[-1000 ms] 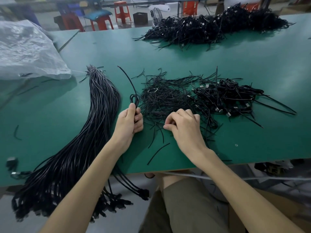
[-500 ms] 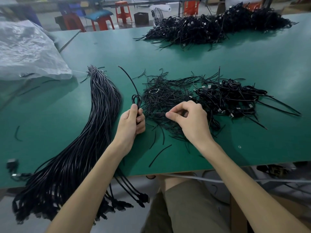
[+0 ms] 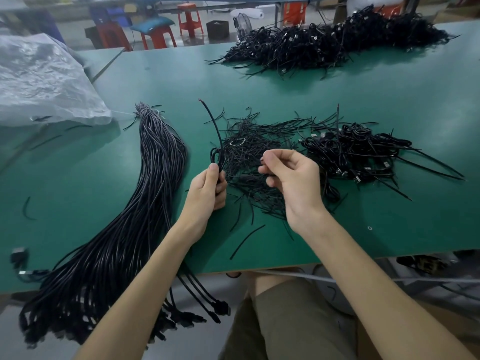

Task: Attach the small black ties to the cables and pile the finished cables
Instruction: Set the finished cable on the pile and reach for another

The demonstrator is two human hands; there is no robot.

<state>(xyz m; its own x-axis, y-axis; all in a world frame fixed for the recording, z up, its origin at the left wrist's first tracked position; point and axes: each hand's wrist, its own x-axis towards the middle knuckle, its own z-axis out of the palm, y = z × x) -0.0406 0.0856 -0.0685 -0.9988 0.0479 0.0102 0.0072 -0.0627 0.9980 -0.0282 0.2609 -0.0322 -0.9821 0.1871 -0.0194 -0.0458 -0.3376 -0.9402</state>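
Right hand (image 3: 293, 178) lifted, pinching tie (image 3: 261, 160); left hand (image 3: 207, 188) grips cable (image 3: 217, 154) near table (image 3: 337, 245) edge

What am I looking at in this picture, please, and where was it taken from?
There is no machine here: a person works with bare hands, and the camera sits on their head, looking down over a green table. The left hand grips a folded black cable, one end sticking up. The right hand hovers over a heap of loose ties with finger and thumb pinched, perhaps on one tie; it is too thin to tell. A long bundle of cables lies on the left, a pile of coiled cables on the right, and a larger pile at the far edge.
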